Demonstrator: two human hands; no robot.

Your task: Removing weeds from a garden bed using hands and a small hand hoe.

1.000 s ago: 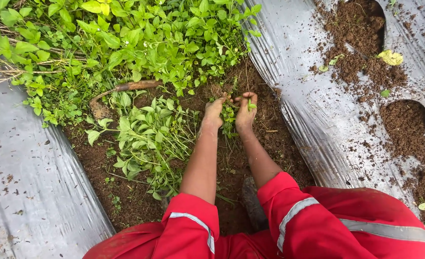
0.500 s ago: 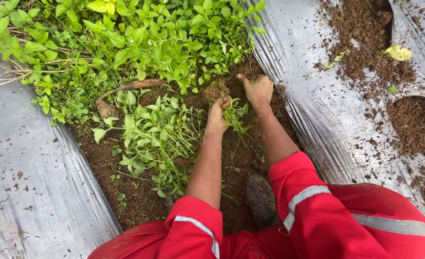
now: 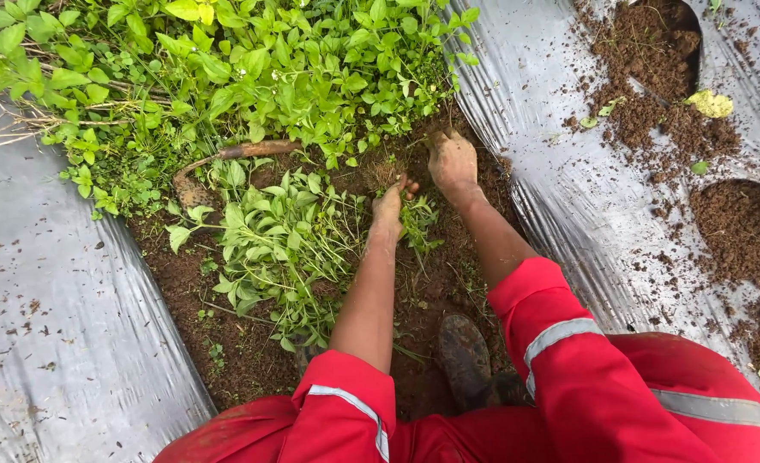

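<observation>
**A:** What are the hands doing?

**B:** A person in red sleeves is crouching over a soil furrow point(image 3: 225, 343) between two silver plastic mulch sheets point(image 3: 63, 326). The left hand point(image 3: 388, 208) is closing around a small bunch of pulled weeds point(image 3: 417, 219), fingers clamped on the stems. The right hand point(image 3: 453, 160) is pressing into the dirt at the base of the standing weeds point(image 3: 294, 77); its fingers are digging in, so I cannot tell whether they are gripping anything.

**A:** How much is cleared?

**B:** I'd judge it partly done. A heap of uprooted plants point(image 3: 281, 244) is lying just left of the left hand, with bare soil nearer the boot point(image 3: 463, 351). Dense green growth is filling the furrow beyond the hands.
</observation>
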